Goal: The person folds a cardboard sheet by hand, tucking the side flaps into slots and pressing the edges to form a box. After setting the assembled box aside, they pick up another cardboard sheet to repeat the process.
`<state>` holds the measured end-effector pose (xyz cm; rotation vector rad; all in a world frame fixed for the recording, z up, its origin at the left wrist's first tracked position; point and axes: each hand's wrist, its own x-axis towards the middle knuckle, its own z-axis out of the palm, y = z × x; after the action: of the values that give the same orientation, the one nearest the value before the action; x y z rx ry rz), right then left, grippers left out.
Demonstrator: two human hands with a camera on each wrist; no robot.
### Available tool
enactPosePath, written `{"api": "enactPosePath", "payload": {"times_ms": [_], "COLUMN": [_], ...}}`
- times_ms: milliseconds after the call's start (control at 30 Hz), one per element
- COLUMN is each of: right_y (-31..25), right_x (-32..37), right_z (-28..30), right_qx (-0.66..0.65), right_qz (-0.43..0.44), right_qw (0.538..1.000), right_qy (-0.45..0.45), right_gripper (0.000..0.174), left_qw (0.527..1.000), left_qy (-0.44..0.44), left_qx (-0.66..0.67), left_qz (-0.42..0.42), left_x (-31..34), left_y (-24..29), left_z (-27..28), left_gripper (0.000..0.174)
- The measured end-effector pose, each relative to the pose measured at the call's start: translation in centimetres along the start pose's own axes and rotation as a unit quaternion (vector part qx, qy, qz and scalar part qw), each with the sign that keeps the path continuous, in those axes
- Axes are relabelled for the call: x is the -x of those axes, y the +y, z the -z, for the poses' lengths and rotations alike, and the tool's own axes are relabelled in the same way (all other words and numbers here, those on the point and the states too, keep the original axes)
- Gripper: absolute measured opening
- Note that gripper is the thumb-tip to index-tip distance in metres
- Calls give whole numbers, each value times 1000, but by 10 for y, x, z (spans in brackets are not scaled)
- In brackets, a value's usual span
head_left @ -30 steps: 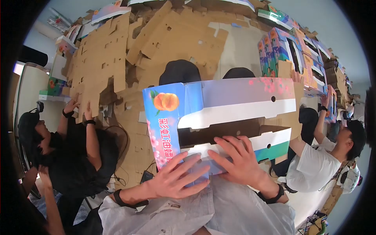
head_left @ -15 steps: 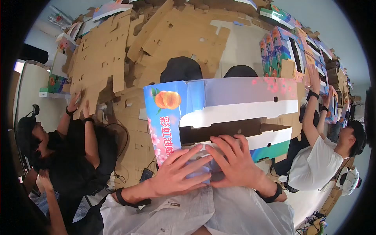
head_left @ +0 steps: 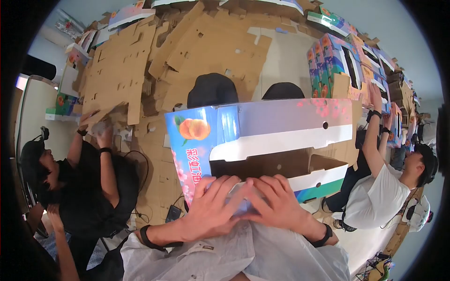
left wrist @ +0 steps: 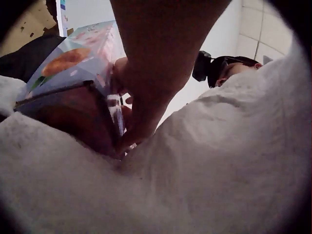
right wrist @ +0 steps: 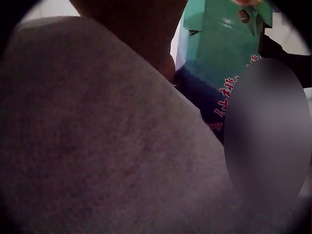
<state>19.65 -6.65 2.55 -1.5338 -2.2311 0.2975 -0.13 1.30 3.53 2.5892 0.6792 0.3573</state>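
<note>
— What does the head camera show of your hands?

— My left hand (head_left: 213,206) and right hand (head_left: 274,203) lie side by side on the near flap (head_left: 236,193) of a printed carton (head_left: 276,126). The carton sits right in front of me, its near edge against my shirt (head_left: 262,253). Its brown inside faces me and a peach picture is on its left end. The fingers of both hands are spread and nearly straight, flat on the flap, and the index fingers meet in the middle. Neither hand grasps anything.

— And around you?

— Brown cardboard sheets (head_left: 206,51) are piled behind the carton, and printed boxes (head_left: 337,61) are stacked at the upper right. A person in black (head_left: 93,182) on my left touches a sheet. A person in a white shirt (head_left: 375,192) on my right reaches up toward the stack.

— The left wrist camera?

— It sees my left hand (left wrist: 146,83) from below. The fingertips are down on the carton (left wrist: 73,63) by its peach end, just above my pale shirt (left wrist: 219,165).

— The right wrist camera?

— Mostly shirt (right wrist: 87,146). Beyond it is the carton (right wrist: 219,44), its green end showing, with red lettering lower down. My right hand (right wrist: 131,19) is only a dark shape at the top, and I cannot tell from here how its fingers lie.
</note>
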Motion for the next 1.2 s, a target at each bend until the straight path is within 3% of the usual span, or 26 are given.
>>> {"api": "enactPosePath", "payload": {"times_ms": [67,167,267,367,433,533,600,633,700,767,867,900,1000,1067,1100,1200], "right_y": [-1,0,2,1,0,3,6,9,3,12,20,25,35,41,44,50], "right_x": [-4,-5,-6,-3,-1,-5,-13,-27,-68,-103,-139,-147,-165,-164,-167,-172], "right_z": [3,12,23,21,19,25,36,48,73,51,2,-6,-16,-10,-11,-16], "right_qx": [8,-6,38,47,22,-25,-73,-25,51,167,247,240,195,118,111,83], "right_qz": [39,29,20,-22,-52,15,42,56,20,124,172,180,208,228,243,246], "right_qw": [999,998,996,995,994,995,996,998,998,978,952,952,956,966,963,965], "right_qy": [3,-50,-78,-91,-95,-95,0,19,-23,32,59,62,75,6,18,38], "right_gripper": [76,82,86,88,89,82,70,62,58,59,59,59,67,77,89,89], "left_qw": [1000,999,998,998,998,994,994,995,995,995,998,995,998,999,999,999], "left_qy": [-11,-33,-49,-52,-37,-23,-49,-26,-3,1,-4,52,-1,-2,-13,-22], "left_qx": [3,-13,-21,-13,-21,-66,-83,-74,-70,-64,-32,-44,-48,-38,-20,5], "left_qz": [5,-23,-44,-19,-50,-82,-56,-57,-64,-75,-52,-75,-29,-31,-29,-33], "left_x": [-8,-15,-16,-9,-9,-7,-4,-3,-6,-12,-14,-19,-17,-13,-13,-13], "left_y": [-2,-7,-15,-30,-32,-28,-18,-14,-16,-13,-13,-17,-15,-12,-13,-17], "left_z": [4,11,17,25,23,16,14,7,-2,-4,-8,-10,2,1,2,3], "left_gripper": [85,92,81,57,58,63,72,80,78,75,71,67,59,56,56,56]}}
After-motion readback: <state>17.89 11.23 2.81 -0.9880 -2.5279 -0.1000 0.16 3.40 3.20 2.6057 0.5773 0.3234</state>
